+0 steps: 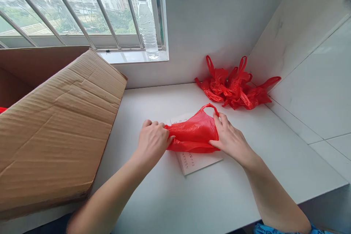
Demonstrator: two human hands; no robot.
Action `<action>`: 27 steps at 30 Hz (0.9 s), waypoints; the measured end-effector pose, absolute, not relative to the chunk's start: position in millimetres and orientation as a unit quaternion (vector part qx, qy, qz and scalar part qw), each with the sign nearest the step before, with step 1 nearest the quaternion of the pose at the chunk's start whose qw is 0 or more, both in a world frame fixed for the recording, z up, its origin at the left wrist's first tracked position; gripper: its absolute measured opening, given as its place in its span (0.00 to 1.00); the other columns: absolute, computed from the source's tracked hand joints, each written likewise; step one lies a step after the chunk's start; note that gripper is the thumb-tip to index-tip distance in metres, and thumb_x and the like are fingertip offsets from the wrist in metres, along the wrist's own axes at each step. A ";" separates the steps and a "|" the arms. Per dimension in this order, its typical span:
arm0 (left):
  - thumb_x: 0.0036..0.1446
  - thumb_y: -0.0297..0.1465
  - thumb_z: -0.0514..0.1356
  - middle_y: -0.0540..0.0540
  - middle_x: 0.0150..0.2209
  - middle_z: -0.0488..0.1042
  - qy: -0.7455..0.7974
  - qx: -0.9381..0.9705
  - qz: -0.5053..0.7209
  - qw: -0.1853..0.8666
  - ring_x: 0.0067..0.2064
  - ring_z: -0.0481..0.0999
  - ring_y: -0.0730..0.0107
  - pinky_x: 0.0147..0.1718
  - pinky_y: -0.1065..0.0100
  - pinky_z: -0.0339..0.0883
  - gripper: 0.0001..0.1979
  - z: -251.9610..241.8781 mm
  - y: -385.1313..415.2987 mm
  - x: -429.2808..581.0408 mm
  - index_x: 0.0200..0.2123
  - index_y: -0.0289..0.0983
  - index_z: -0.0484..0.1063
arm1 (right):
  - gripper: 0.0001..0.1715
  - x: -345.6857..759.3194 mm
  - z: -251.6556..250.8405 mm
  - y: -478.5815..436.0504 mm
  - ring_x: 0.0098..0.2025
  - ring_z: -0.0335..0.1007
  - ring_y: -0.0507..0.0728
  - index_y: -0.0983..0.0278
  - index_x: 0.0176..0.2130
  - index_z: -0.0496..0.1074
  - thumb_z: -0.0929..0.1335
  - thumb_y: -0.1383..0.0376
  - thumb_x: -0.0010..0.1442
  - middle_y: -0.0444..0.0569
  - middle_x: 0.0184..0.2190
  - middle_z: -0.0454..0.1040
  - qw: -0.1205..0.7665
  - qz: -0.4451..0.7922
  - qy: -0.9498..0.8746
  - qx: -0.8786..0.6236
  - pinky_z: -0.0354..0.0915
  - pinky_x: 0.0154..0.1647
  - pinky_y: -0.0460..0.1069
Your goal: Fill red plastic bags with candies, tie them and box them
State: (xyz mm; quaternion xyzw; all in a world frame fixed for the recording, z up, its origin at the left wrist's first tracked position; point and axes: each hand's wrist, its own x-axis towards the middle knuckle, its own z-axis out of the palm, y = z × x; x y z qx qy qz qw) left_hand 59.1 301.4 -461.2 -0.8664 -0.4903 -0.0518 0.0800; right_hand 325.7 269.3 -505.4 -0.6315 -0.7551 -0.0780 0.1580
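Observation:
A red plastic bag [194, 131] is stretched sideways between my two hands, above the middle of the white tabletop. My left hand [153, 137] is closed around its gathered left end. At the other end, my right hand [230, 137] grips the bag's right edge between thumb and fingers, close to a looped handle that sticks up. Under the bag lies a white booklet [201, 164] with small printed characters; the bag covers most of it.
Several crumpled red plastic bags [236, 87] lie in a heap at the back right, against the wall. A large open cardboard box [60, 128] takes up the left side. On the windowsill stands a clear plastic bottle [148, 29]. The white table [164, 197] ends at the lower right.

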 end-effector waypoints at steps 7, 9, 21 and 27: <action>0.68 0.31 0.50 0.47 0.28 0.73 -0.349 -0.932 -0.098 0.001 0.30 0.70 0.66 0.30 0.65 0.56 0.14 -449.2 287.6 81.7 0.31 0.38 0.71 | 0.22 319.3 -474.5 262.9 0.57 0.67 0.68 0.59 0.55 0.69 0.68 0.56 0.63 0.57 0.62 0.64 0.302 -0.112 -0.757 -0.569 0.66 0.53 0.62; 0.69 0.32 0.49 0.48 0.25 0.72 -0.325 -0.941 -0.086 -0.043 0.27 0.69 0.68 0.29 0.66 0.56 0.17 -455.9 286.3 87.0 0.29 0.38 0.71 | 0.11 307.4 -468.7 259.6 0.50 0.71 0.63 0.58 0.47 0.73 0.67 0.60 0.65 0.53 0.51 0.74 0.323 -0.079 -0.796 -0.506 0.66 0.51 0.59; 0.62 0.37 0.58 0.57 0.12 0.57 -0.442 -0.894 -0.078 0.019 0.16 0.60 0.69 0.42 0.58 0.63 0.08 -489.6 295.2 75.4 0.33 0.40 0.69 | 0.46 308.5 -526.1 281.4 0.59 0.63 0.72 0.56 0.67 0.57 0.74 0.58 0.54 0.60 0.58 0.65 0.167 -0.003 -0.800 -0.576 0.69 0.52 0.65; 0.45 0.37 0.71 0.42 0.40 0.74 -0.491 -0.869 0.037 0.054 0.28 0.72 0.66 0.48 0.55 0.59 0.34 -478.5 297.5 67.1 0.55 0.37 0.66 | 0.57 308.4 -515.9 275.9 0.54 0.67 0.69 0.56 0.71 0.46 0.74 0.52 0.53 0.59 0.53 0.65 0.182 0.060 -0.787 -0.587 0.72 0.46 0.62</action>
